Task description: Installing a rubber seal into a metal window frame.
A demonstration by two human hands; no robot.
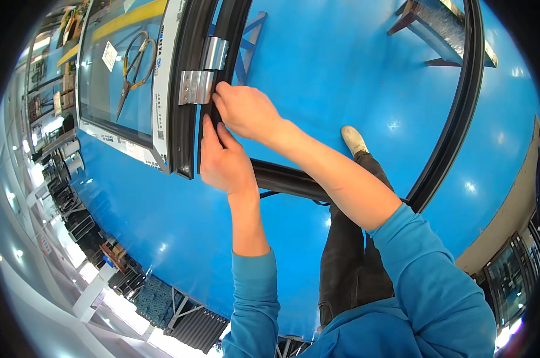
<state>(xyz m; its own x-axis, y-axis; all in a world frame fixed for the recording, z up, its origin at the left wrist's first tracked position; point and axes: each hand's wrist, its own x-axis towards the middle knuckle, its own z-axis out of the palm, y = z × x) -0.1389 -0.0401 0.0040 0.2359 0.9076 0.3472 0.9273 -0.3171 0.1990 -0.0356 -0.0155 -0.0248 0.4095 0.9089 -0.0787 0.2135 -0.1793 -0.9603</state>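
Note:
Two silver hinge pieces, a lower one (195, 88) and an upper one (216, 53), sit between a glazed black sash (180, 128) and a large open black frame (288, 178). My right hand (246, 111) is closed at the frame's edge beside the lower hinge, thumb and fingertips pressed to the black profile. Just below it, my left hand (227, 162) pinches the same profile, fingers pointing up along it. Anything thin under the fingertips is hidden. On the sash's glass lies a pair of scissors (134, 71) with yellowish-black handles.
A small white label (109, 56) is on the glass. Under the frame stands a blue metal support (249, 48). A dark bench (434, 30) stands at the far right. My shoe (355, 141) rests on the blue floor (341, 77) inside the frame's outline. Stacked profiles (195, 328) stand at lower left.

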